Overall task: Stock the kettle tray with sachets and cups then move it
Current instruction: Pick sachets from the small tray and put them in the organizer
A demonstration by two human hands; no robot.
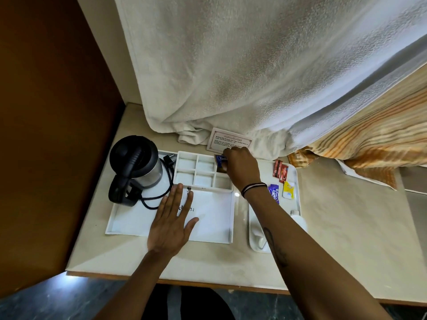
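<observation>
A white kettle tray [129,224] lies on the beige desk, with a black-and-steel kettle [136,162] on its left part and a divided sachet section [203,174] at its back. My left hand [172,224] rests flat and open on the tray floor. My right hand [240,167] holds a blue tea sachet [221,162] over the section's back right compartment. To the right, a second white tray [298,181] carries red sachets [280,172], a purple sachet [274,194] and a yellow sachet [288,190]. A white cup [258,236] lies on it, partly behind my forearm.
A printed card [228,139] leans at the back of the desk under a hanging white towel [242,65]. A striped orange cloth [369,135] drapes at the right. A brown wooden panel [46,135] borders the desk on the left. The kettle's black cord [161,195] loops on the tray.
</observation>
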